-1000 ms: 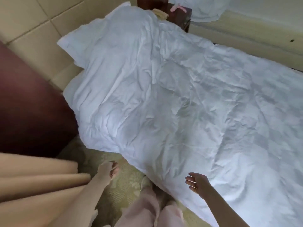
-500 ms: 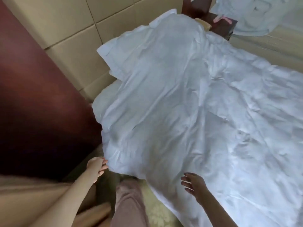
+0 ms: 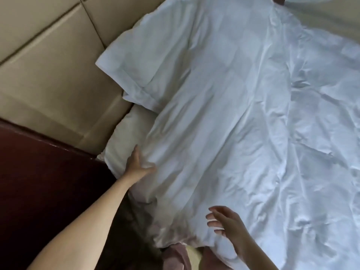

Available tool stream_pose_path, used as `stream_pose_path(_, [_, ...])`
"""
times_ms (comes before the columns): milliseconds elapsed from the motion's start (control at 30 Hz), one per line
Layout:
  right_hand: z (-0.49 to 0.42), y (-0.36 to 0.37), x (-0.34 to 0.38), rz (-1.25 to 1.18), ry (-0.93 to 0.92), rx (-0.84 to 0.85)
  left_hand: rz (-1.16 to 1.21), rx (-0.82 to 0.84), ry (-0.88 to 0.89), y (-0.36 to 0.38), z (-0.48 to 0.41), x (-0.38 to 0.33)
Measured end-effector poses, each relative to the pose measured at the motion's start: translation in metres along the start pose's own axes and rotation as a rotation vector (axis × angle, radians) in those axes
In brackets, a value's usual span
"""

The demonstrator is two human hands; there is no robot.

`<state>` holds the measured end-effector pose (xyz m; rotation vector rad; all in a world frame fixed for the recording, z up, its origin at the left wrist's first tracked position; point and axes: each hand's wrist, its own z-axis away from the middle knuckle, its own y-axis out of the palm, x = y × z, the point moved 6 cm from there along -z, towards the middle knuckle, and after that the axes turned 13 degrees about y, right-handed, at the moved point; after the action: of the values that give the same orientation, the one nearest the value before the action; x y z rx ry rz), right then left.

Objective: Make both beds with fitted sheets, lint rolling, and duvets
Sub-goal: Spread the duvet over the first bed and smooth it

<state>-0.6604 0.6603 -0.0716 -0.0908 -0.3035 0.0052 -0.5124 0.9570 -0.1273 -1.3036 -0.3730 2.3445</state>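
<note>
Duvet (image 3: 224, 123), 1 only: left hand (image 3: 136, 166) touches it, right hand (image 3: 228, 225) hovers above.

I am seeing the duvet (image 3: 243, 133) showing white all over, with a faint woven check of paler and greyer squares coming through. The pillow (image 3: 132, 61) is reading the same white. The sheet (image 3: 128, 137) corner is looking cream. The padded headboard (image 3: 48, 65) is showing plain beige, the wooden panel (image 3: 48, 182) beside it is coming across dark red-brown, and the trousers (image 3: 175, 256) are showing pale pink.

Dim soft daylight, bluish cast, motion blur throughout, deep shadow lower left
</note>
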Motion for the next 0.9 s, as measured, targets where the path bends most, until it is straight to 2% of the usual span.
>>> stream_pose_path(133, [-0.016,0.008,0.015,0.063,0.040,-0.030,-0.001,0.171,-0.065,0.012,-0.025,-0.003])
stream_pose_path(167, [-0.016,0.012,0.019,0.075,0.049,-0.029,-0.030,0.160,-0.050,0.008,-0.021,-0.004])
stream_pose_path(200, [-0.015,0.016,0.025,0.082,0.048,-0.019,-0.062,0.084,-0.011,-0.004,-0.014,-0.007])
stream_pose_path(300, [-0.006,0.025,0.047,0.070,0.023,0.008,-0.183,-0.307,0.138,-0.084,0.014,-0.035])
stream_pose_path(400, [0.006,0.033,0.069,0.073,-0.013,0.025,-0.304,-0.487,0.149,-0.154,0.034,-0.050])
stream_pose_path(500, [0.012,0.040,0.082,0.093,-0.018,0.036,-0.343,-0.459,0.040,-0.159,0.034,-0.034])
stream_pose_path(667, [0.016,0.051,0.087,0.102,-0.023,0.073,-0.178,-0.243,-0.056,-0.120,0.024,-0.017])
stream_pose_path(700, [0.016,0.051,0.087,0.102,-0.029,0.073,-0.228,-0.255,-0.049,-0.122,0.026,-0.018])
stream_pose_path(833, [0.021,0.048,0.086,0.089,-0.072,0.080,-0.364,-0.491,-0.062,-0.152,0.044,-0.029])
stream_pose_path(900, [0.023,0.045,0.084,0.093,-0.088,0.075,-0.301,-0.467,-0.112,-0.153,0.042,-0.029])
